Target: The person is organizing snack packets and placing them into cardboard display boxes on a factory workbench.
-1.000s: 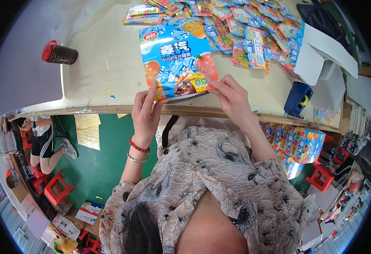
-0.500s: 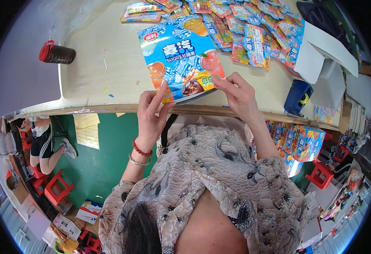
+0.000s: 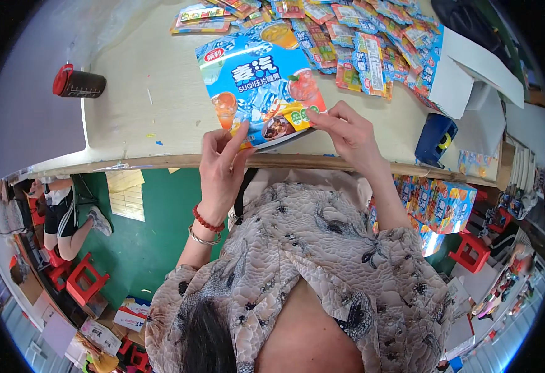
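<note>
A blue flat candy box with pictures of drinks lies tilted at the table's front edge, between my two hands. My left hand pinches its lower left corner between thumb and fingers. At the lower right corner, my right hand grips it the same way. A white and dark gap shows along the box's near edge, under the printed face. Beyond the box, a heap of small candy packs in blue, orange and yellow covers the far part of the table.
An open white-flapped carton stands at the right by a blue tape dispenser. A dark jar with a red lid lies at the left. Stacked printed boxes sit below the table's right side. Another person is at lower left, near red stools.
The view has shifted slightly, so table items appear a little to the left. Both hands keep their hold on the box, with hardly any other movement.
</note>
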The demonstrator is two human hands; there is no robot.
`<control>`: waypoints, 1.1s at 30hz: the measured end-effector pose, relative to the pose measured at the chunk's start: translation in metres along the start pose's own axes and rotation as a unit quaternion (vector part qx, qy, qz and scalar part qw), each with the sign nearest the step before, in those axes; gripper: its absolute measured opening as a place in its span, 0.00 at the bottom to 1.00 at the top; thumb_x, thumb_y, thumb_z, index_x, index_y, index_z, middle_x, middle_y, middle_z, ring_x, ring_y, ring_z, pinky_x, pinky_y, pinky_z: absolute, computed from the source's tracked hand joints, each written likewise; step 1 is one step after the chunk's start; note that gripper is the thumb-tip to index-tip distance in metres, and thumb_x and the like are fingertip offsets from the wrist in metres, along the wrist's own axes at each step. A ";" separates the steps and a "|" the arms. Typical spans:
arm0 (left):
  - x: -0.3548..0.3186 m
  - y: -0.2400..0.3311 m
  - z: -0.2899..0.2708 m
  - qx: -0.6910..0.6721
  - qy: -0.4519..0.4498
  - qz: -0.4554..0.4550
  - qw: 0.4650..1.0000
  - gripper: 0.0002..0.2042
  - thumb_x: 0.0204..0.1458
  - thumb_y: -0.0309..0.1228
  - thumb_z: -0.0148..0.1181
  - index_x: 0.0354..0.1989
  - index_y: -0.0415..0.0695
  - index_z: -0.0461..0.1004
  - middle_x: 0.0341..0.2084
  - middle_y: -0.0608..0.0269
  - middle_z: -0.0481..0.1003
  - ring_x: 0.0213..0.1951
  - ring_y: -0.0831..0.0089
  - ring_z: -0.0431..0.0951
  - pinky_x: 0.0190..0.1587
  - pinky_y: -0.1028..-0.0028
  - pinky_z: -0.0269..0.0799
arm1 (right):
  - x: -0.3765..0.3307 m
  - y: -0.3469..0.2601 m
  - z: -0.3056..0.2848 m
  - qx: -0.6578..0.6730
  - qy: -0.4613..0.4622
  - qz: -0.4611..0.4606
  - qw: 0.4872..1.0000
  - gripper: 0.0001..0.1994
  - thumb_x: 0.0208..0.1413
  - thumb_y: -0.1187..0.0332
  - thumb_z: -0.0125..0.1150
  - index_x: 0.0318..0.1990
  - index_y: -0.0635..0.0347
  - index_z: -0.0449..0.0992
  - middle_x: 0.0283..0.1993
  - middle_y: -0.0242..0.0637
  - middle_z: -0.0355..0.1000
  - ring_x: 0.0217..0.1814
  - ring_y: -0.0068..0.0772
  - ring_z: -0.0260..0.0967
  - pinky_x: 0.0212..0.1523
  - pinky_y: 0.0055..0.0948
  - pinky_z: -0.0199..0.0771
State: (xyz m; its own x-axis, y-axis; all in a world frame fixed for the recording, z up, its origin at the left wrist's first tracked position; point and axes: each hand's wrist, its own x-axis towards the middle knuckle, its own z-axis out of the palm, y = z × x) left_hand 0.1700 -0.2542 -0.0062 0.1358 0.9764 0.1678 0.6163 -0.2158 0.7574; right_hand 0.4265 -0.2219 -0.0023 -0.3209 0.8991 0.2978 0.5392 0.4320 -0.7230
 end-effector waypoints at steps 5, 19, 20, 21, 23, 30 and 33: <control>0.016 -0.004 -0.012 0.176 -0.011 0.169 0.970 0.28 0.42 0.32 0.69 0.56 0.54 0.71 0.56 0.58 0.64 0.57 0.61 0.64 0.59 0.59 0.57 | -0.009 0.005 0.009 -0.026 0.035 -0.014 0.999 0.23 0.42 0.86 0.60 0.47 0.52 0.79 0.29 0.33 0.65 0.30 0.27 0.65 0.31 0.24 0.68; 0.035 -0.033 0.024 0.193 -0.055 0.352 0.914 0.25 0.48 0.36 0.63 0.58 0.58 0.69 0.58 0.74 0.67 0.62 0.62 0.62 0.66 0.61 0.52 | -0.021 0.022 0.026 -0.138 0.087 -0.097 0.982 0.21 0.42 0.78 0.65 0.47 0.47 0.80 0.37 0.31 0.67 0.44 0.36 0.65 0.47 0.33 0.67; 0.035 -0.034 0.024 0.190 -0.050 0.353 0.915 0.24 0.48 0.36 0.63 0.57 0.58 0.70 0.58 0.74 0.67 0.62 0.62 0.63 0.65 0.61 0.53 | -0.020 0.019 0.026 -0.138 0.086 -0.096 0.982 0.21 0.42 0.78 0.65 0.47 0.47 0.80 0.37 0.31 0.67 0.44 0.36 0.65 0.47 0.33 0.67; 0.035 -0.034 0.024 0.186 -0.045 0.354 0.916 0.24 0.48 0.36 0.64 0.56 0.58 0.70 0.58 0.74 0.68 0.62 0.62 0.63 0.65 0.61 0.53 | -0.019 0.013 0.025 -0.157 0.112 -0.101 0.976 0.21 0.42 0.76 0.66 0.48 0.47 0.79 0.41 0.30 0.68 0.48 0.39 0.65 0.49 0.35 0.67; 0.033 -0.035 0.026 0.173 -0.044 0.348 0.921 0.24 0.47 0.36 0.64 0.56 0.57 0.71 0.57 0.74 0.68 0.62 0.62 0.63 0.65 0.61 0.53 | -0.017 0.013 0.026 -0.176 0.139 -0.105 0.969 0.22 0.42 0.75 0.67 0.49 0.46 0.79 0.46 0.30 0.69 0.52 0.42 0.65 0.52 0.37 0.67; 0.032 -0.034 0.031 0.169 -0.008 0.355 0.920 0.19 0.47 0.33 0.64 0.51 0.56 0.75 0.53 0.74 0.73 0.59 0.62 0.67 0.63 0.64 0.55 | -0.022 0.034 0.047 -0.115 0.129 -0.149 0.974 0.19 0.41 0.76 0.64 0.45 0.57 0.77 0.54 0.33 0.71 0.58 0.45 0.63 0.56 0.43 0.66; 0.031 -0.032 0.031 0.175 -0.010 0.362 0.916 0.17 0.47 0.30 0.63 0.48 0.56 0.77 0.51 0.74 0.74 0.58 0.62 0.68 0.63 0.64 0.55 | -0.027 0.036 0.050 -0.107 0.129 -0.151 0.974 0.20 0.37 0.79 0.63 0.44 0.59 0.77 0.53 0.34 0.72 0.58 0.44 0.63 0.56 0.43 0.66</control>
State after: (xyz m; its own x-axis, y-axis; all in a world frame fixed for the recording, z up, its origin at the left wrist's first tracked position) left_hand 0.1785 -0.2169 -0.0452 0.6188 0.5779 0.5321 0.5693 -0.7966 0.2032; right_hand 0.4154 -0.2340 -0.0675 -0.2986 0.7056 0.6426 0.6090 0.6593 -0.4410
